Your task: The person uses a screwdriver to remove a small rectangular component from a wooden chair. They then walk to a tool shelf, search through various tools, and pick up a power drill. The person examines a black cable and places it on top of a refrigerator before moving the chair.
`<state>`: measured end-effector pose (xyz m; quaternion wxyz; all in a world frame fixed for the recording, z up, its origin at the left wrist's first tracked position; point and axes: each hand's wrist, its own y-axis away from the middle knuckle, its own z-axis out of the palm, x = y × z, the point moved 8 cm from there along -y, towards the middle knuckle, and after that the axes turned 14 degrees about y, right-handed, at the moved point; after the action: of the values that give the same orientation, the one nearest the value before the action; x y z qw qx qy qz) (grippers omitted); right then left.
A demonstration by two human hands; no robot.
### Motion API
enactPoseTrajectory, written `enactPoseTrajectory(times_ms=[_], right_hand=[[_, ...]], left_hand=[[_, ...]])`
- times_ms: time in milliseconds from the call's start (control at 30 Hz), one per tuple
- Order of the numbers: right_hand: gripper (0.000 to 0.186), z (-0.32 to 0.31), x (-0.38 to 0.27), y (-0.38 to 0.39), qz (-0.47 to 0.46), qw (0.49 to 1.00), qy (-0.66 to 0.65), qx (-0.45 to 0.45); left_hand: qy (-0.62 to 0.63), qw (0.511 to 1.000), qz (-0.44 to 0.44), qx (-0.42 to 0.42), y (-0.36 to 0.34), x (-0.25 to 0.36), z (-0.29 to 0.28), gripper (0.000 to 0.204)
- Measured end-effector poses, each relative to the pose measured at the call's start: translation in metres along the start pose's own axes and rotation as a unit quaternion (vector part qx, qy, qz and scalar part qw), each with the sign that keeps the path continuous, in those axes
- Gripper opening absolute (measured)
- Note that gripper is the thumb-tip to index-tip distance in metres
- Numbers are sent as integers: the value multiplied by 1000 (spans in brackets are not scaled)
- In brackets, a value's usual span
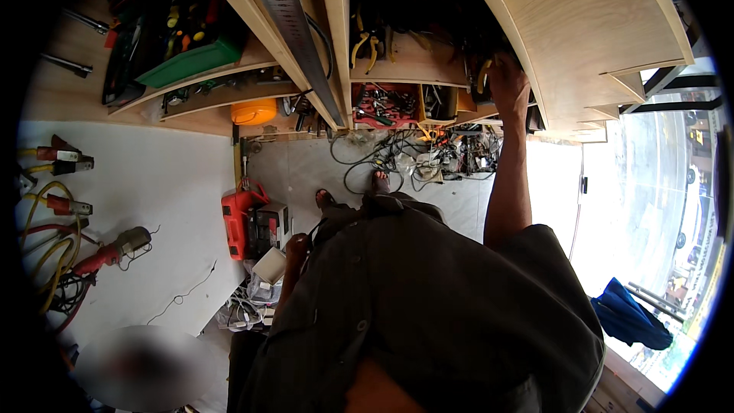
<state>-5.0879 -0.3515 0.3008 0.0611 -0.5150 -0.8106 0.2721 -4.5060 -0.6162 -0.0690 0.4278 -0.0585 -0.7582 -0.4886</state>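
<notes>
My right hand (508, 82) reaches up into the right end of a wooden shelf, its fingers curled in among dark tools. Right beside those fingers is a yellow curved handle (483, 75); whether they grip it is hidden in shadow. Farther left along this shelf edge hang yellow-handled pliers (365, 50). My left hand (297, 245) hangs low at my side, partly behind my dark shirt, and its fingers are too small and dark to read. Below the shelf are a red tray of small metal tools (382, 105) and a yellow bin (439, 104).
A long steel ruler (283, 15) runs along the wooden upright. Green bin (191, 65) with tools at upper left, orange round case (254, 112) below. Tangled cables (451, 154) and a red case (238, 222) lie on the floor. A work lamp (115, 248) hangs at left.
</notes>
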Motion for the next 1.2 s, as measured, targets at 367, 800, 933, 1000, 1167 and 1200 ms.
enactPoseTrajectory(times_ms=[367,800,933,1000,1167,1200], right_hand=[[28,47,13,-2,-26,990,136,-24],[39,209,-45,-40,-112,973,136,-149],[43,194,-79,-45,-137,937,120,-298],[46,186,-77,-46,-178,962,63,-197],[66,186,-68,-39,-133,911,-153,-359],[61,160,-80,-33,-28,884,-217,-413]], left_hand=[[23,997,72,-21,-16,7,-2,19],[-15,997,63,46,44,31,-4,25],[-140,979,142,39,43,-1,-5,28],[-105,987,110,48,33,-10,-5,27],[11,999,46,16,14,-2,-9,26],[65,998,-11,13,14,-11,-11,28]])
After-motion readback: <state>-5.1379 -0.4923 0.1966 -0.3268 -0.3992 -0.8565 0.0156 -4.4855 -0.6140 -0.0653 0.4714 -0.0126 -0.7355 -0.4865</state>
